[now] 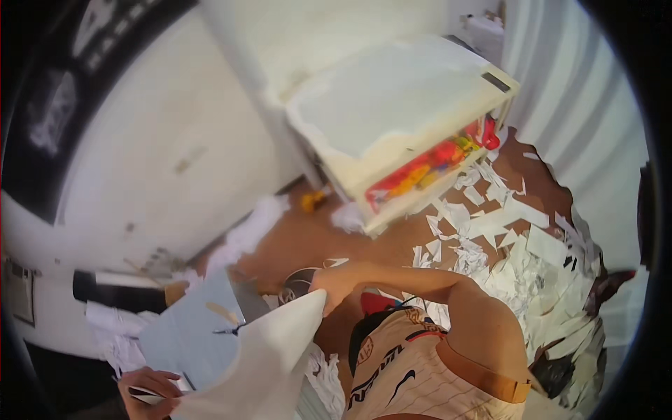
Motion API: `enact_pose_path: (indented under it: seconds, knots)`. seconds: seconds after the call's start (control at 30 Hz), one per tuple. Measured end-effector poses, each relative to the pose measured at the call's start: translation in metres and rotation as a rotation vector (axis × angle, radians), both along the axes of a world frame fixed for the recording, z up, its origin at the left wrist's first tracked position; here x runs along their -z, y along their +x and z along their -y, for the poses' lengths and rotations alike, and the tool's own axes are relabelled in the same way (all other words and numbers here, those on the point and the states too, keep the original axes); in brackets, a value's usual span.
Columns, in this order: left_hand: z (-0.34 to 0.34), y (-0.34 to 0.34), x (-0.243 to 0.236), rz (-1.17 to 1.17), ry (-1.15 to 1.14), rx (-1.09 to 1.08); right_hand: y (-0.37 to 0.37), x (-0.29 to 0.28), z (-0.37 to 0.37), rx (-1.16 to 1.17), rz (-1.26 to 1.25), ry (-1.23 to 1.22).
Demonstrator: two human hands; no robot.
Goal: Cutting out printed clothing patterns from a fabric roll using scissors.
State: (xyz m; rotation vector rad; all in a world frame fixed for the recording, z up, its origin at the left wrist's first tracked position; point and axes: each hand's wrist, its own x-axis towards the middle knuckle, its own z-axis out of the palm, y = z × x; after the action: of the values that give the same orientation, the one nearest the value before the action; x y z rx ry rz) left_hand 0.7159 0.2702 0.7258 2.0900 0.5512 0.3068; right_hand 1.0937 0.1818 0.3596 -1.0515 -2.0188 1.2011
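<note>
A large white sheet of paper (269,350) is stretched between my two hands, bowed and slanting up to the right. My right hand (334,285) grips its raised upper corner. At the lower left, the fingers of my left hand (148,393) curl round its other end; a small white and dark shape shows among them, too unclear to name. Beneath the sheet lies a pale blue-grey flat surface (185,332), partly covered. On it rests a thin dark pen-like tool (227,330), close to the sheet's edge.
Torn white paper (490,238) litters the brown floor and heaps up at the right (546,301). Ahead stands a white cabinet (392,98) with red and yellow packets (434,164) on its open shelf. A black roll-like object (119,290) lies left; a pale curtain (560,91) hangs right.
</note>
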Motion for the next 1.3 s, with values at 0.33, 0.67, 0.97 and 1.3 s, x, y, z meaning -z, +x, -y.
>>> enact_pose_path:
  seconds: [0.33, 0.67, 0.97, 1.3]
  knots:
    - [-0.036, 0.207, -0.008, 0.304, -0.095, -0.118, 0.248, 0.064, 0.161, 0.406, -0.133, -0.138]
    - [-0.139, 0.513, 0.012, 0.482, -0.06, -0.244, 0.59, -0.022, 0.306, 0.876, 0.342, 0.066]
    - [-0.292, 0.689, 0.072, 0.372, -0.178, -0.405, 0.813, -0.129, 0.311, 0.955, 0.282, -0.275]
    - [-0.45, 0.963, 0.28, 0.108, 0.035, -0.298, 1.174, -0.074, 0.07, 0.832, 0.981, -0.342]
